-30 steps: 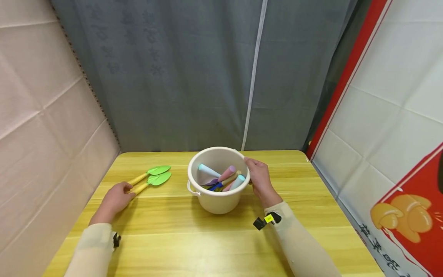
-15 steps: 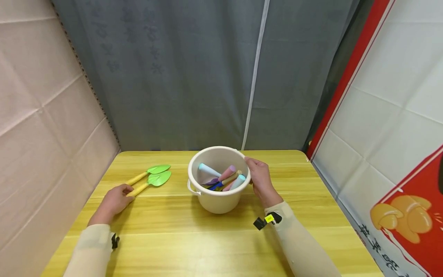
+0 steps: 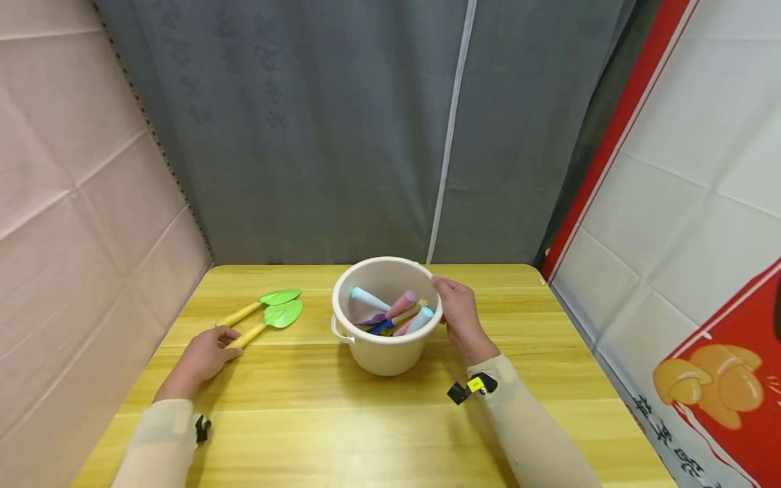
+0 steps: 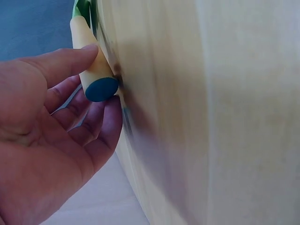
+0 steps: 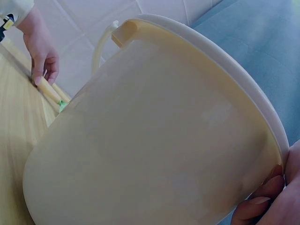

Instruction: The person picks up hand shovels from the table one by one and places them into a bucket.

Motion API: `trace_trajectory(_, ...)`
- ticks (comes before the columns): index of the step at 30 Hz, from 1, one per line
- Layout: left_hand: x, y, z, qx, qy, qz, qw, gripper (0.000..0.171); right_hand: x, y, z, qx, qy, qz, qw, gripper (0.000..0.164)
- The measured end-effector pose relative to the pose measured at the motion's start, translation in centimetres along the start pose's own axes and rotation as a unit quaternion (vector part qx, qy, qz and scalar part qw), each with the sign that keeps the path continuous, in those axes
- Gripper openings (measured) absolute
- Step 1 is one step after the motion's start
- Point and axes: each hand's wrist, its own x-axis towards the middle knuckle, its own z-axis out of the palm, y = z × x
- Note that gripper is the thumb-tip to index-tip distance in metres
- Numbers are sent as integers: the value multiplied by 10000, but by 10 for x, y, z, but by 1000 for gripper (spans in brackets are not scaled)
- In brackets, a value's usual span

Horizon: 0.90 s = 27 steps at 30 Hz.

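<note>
At the left of the table, two toy shovels lie side by side, with yellow handles and leaf-shaped green blades. My left hand pinches the handle end of the nearer shovel; in the left wrist view the thumb lies on top of this yellow handle and the fingers curl beneath. The farther shovel lies just beyond my fingers. In the middle stands a white bucket, its rim gripped on the right side by my right hand. Several sticks or handles in blue, pink and tan lean inside it; their lower ends are hidden.
The wooden table ends at a grey curtain behind. A pale sheet hangs along the left, and a white and red printed sheet along the right. The bucket's white handle hangs down its left side.
My left hand has shifted slightly toward the handle's end, and more of the farther shovel's handle shows. The right hand and the bucket stay in place.
</note>
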Motion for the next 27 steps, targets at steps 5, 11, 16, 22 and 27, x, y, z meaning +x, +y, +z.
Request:
trace_trajectory(5,-2,0,1,-76,-93,-15,9999,31,0,-1,0,16,2,-3,10000,40)
trace_trajectory(11,-2,-1,3,-104,-80,74,9999,31,-1,-1,0,-14,29,-25,10000,39)
trace_trajectory(16,-2,0,4,-219,-10,69,9997,31,-1,-1,0,15,30,-12,10000,39)
trace_trajectory(22,-5,4,3,-300,198,212,9991,32,-3,-2,0,55,20,-31,10000,39)
trace_trajectory(27,-7,12,0,-363,443,283,9980,32,-3,-2,0,65,30,-32,10000,39)
